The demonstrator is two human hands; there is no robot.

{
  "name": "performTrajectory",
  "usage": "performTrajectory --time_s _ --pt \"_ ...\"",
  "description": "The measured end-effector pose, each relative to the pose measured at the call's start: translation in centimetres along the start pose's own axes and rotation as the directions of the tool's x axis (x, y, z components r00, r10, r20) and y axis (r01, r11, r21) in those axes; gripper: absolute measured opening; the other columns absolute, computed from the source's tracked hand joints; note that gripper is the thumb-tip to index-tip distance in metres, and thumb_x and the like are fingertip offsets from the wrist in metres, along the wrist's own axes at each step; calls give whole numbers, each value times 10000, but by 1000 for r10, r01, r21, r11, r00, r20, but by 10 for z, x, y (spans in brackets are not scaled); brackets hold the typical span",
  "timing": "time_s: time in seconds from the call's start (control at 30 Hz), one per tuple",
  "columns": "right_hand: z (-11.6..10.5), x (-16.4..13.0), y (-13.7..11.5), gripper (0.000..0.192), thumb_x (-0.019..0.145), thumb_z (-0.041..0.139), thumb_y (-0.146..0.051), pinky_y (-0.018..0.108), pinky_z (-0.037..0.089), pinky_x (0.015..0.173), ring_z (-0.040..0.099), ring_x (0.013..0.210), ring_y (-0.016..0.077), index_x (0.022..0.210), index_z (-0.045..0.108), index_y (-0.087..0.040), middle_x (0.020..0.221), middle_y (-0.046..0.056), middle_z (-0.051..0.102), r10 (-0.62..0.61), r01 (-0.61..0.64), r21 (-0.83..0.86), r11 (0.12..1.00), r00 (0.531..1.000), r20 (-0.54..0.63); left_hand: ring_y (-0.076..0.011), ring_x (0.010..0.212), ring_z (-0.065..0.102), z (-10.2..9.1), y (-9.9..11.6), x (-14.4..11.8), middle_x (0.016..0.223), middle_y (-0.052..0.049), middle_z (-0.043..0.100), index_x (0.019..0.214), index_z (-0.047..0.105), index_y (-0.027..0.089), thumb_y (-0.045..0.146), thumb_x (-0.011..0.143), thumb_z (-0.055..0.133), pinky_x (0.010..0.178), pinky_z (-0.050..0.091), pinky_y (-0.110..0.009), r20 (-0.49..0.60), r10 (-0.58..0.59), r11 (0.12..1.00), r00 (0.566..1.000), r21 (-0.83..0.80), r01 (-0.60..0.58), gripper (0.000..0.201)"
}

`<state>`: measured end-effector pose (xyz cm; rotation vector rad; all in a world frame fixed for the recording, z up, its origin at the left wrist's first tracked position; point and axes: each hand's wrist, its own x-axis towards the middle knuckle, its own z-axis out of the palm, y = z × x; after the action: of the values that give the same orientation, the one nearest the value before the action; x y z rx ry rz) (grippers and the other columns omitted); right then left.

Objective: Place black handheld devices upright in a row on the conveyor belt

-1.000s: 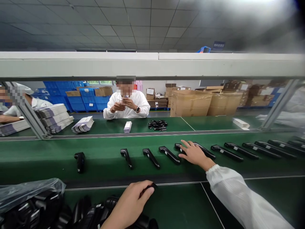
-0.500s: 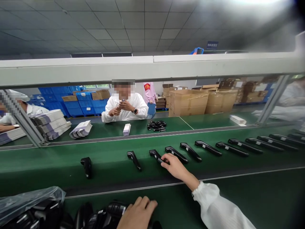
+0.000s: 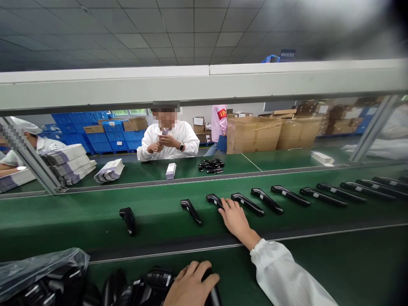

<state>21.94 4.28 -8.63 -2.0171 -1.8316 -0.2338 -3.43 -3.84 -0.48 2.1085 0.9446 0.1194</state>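
My right hand [image 3: 235, 219] reaches onto the green conveyor belt. Its fingers are spread and lie over the lower end of a black angled handheld device [image 3: 214, 199], hiding that end. At the bottom centre, my left hand [image 3: 193, 284] curls its fingers and thumb around another black handheld device [image 3: 214, 294], cut off by the lower edge. Left of that hand lies a pile of similar black devices [image 3: 157, 278], partly under a clear plastic bag [image 3: 44, 265]. Single devices, such as one nearby [image 3: 191, 211], lie spaced in a row along the belt.
A white crossbeam [image 3: 207, 87] spans the view above the belt [image 3: 153, 229]. On the far bench stand stacked paper sheets [image 3: 68, 163], a small white box [image 3: 171, 171] and small black parts [image 3: 211, 165]. A co-worker in white [image 3: 188, 138] sits opposite; large cartons [image 3: 253, 134] stand behind.
The devices on the belt have shifted right in view. My right hand's fingers have spread over the device. My left hand has moved slightly right, onto a black device. A person in pink moved right.
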Motion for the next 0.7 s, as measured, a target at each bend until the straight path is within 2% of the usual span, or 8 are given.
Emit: performTrajectory --time_s 0.13,0.2,0.33,0.4,0.43,0.53,0.63,0.7 --pt "1 -5 -5 390 1017 323 -298 420 448 905 492 1162 283 1306 555 -178 1260 139 578 -116 120 21 993 985 -130 -467 1333 377 9 -22 9 1393 -114 548 1200 696 308 490 738 665 1067 334 -571 -206 -93 996 974 -1 94 497" --pt "0 -6 -6 359 1011 337 -272 431 442 903 500 1146 284 1231 601 -166 1208 138 602 -158 165 44 985 978 -134 -466 1320 392 10 -25 9 1377 -127 559 1201 697 284 498 743 652 1047 366 -552 -254 -115 993 960 0 119 507" --pt "-14 -8 -10 294 980 398 -221 477 419 936 494 1153 298 1144 632 -152 1153 138 622 -124 161 202 966 975 -183 -431 1252 468 3 -19 5 1353 -137 558 1221 674 273 572 810 577 976 440 -503 -298 -171 985 939 -36 167 516" --pt "-28 -13 -19 256 942 454 -188 449 426 959 522 1124 261 1123 634 -173 1145 110 620 -235 280 414 866 959 -156 -382 1189 530 -1 -16 6 1308 -125 577 1231 644 282 623 842 526 942 471 -460 -316 -229 968 921 -174 181 531" --pt "-36 -17 -27 255 914 490 -170 409 447 946 547 1087 232 1128 628 -189 1147 91 617 -330 337 545 768 937 -115 -353 1148 563 -2 -15 7 1268 -118 596 1223 630 275 638 852 507 935 481 -437 -326 -258 945 909 -281 168 533" --pt "-56 -32 -56 322 828 623 -168 298 500 854 598 973 168 1145 611 -222 1119 46 613 -550 297 836 461 835 7 -285 1069 619 -2 -14 13 1166 -101 626 1155 579 225 642 865 494 948 496 -389 -332 -310 769 891 -639 29 515" --pt "-64 -44 -82 194 846 646 -222 272 497 819 607 916 158 1039 654 -217 1016 28 626 -477 202 890 408 879 19 -264 1119 606 -1 -14 14 1221 -108 591 1164 510 213 634 882 478 981 491 -377 -288 -298 575 910 -816 -69 507" --pt "-64 -44 -87 143 902 578 -236 267 489 818 616 900 158 998 683 -218 975 27 645 -403 185 877 444 915 11 -264 1182 568 -4 -13 10 1285 -125 550 1207 478 213 630 907 427 1001 476 -384 -265 -279 634 923 -773 -30 517"
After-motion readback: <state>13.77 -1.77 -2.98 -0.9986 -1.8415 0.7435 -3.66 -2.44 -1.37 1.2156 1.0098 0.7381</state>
